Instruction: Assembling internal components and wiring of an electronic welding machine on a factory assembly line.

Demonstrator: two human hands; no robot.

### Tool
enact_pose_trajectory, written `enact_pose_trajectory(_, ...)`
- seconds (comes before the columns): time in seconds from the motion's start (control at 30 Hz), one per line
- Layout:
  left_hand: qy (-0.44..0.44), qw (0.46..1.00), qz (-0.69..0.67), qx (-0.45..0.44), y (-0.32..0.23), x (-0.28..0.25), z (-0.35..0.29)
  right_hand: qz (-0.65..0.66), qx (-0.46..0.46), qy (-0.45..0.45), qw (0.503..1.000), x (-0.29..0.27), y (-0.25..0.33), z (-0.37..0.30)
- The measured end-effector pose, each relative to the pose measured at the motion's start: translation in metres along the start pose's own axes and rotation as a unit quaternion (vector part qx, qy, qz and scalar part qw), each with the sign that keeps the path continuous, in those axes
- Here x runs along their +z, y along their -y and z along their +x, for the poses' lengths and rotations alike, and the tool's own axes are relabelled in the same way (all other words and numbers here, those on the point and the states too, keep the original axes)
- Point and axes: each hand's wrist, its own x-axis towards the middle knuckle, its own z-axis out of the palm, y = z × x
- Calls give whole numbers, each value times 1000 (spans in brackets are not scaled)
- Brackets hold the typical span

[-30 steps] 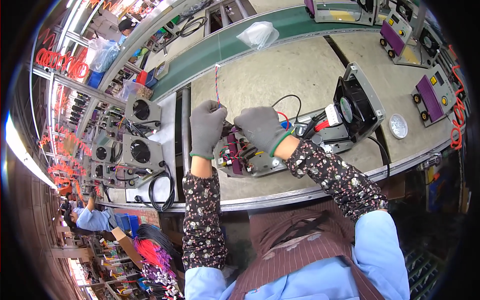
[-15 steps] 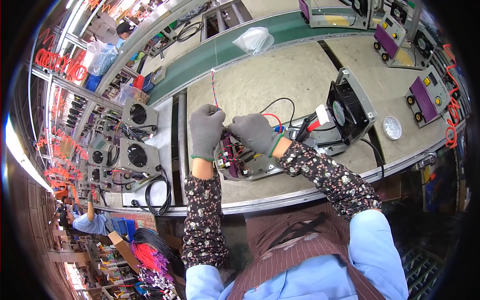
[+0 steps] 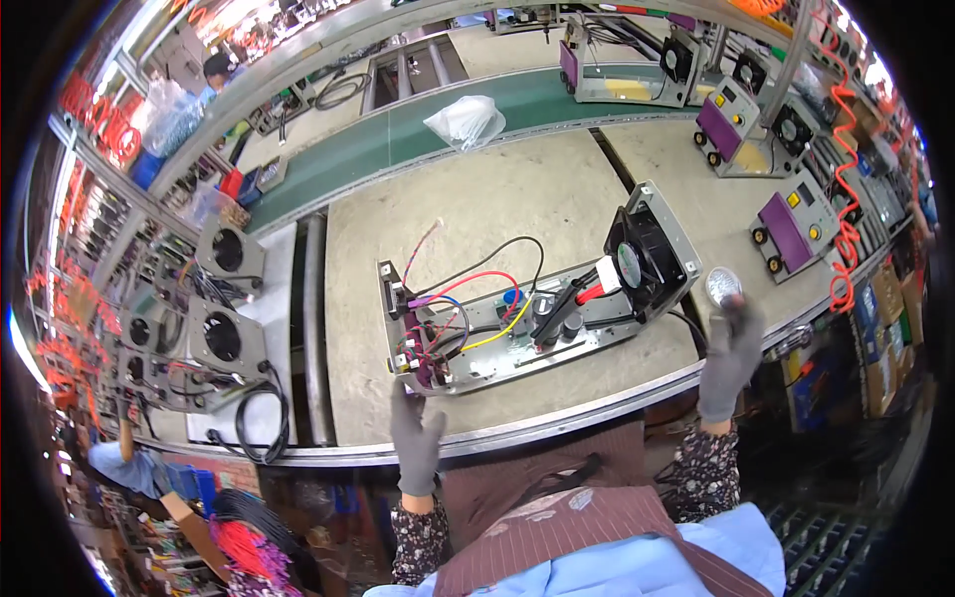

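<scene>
My left hand (image 3: 416,438), in a grey glove, is open with thumb and fingers apart, its fingertips by the front left corner of a metal chassis (image 3: 497,373). Reaching out to the right, my gloved right hand (image 3: 731,358) has its fingers stretched to the near edge of a small round dish (image 3: 723,285) of small shiny pieces; its fingertips are blurred. The chassis carries a purple-and-grey end panel (image 3: 408,333) with several coloured wires, and a black fan (image 3: 637,264) at its right end. A twisted red-and-blue wire (image 3: 418,254) stands up from the panel.
Finished-looking purple and grey units (image 3: 793,224) stand at the right beside a coiled orange hose (image 3: 844,249). A plastic bag (image 3: 466,121) lies on the green belt (image 3: 368,159). More fan units (image 3: 221,333) and a black cable loop (image 3: 261,423) sit at the left. Another person works far left.
Both hands have left the wires at the end panel. My left hand has come down toward the near edge; my right hand has swung right to the dish. The view has shifted.
</scene>
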Motion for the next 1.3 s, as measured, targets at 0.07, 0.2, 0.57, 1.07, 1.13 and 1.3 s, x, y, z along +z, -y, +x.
enact_pose_trajectory(0.07, 6, 1000, 20, 4, 14, 12, -11, -174, -96, 184, 963, -5, -34, 10)
enact_pose_trajectory(0.2, -55, 994, 81, -57, 39, 21, 13, -280, -230, 371, 855, 11, -110, 1)
enact_pose_trajectory(0.57, -51, 999, 3, 18, 80, -5, 152, -199, -214, 380, 878, 129, -105, 27)
enact_pose_trajectory(1.07, -170, 944, 277, -59, 77, -119, 248, -252, -187, 327, 891, 212, -59, -8)
enact_pose_trajectory(1.13, -149, 969, 195, 13, 88, -86, 199, -278, -43, 364, 888, 142, -89, -26)
enact_pose_trajectory(1.3, 148, 983, -10, -105, 31, 73, 23, -225, -86, 284, 928, 49, -85, -88)
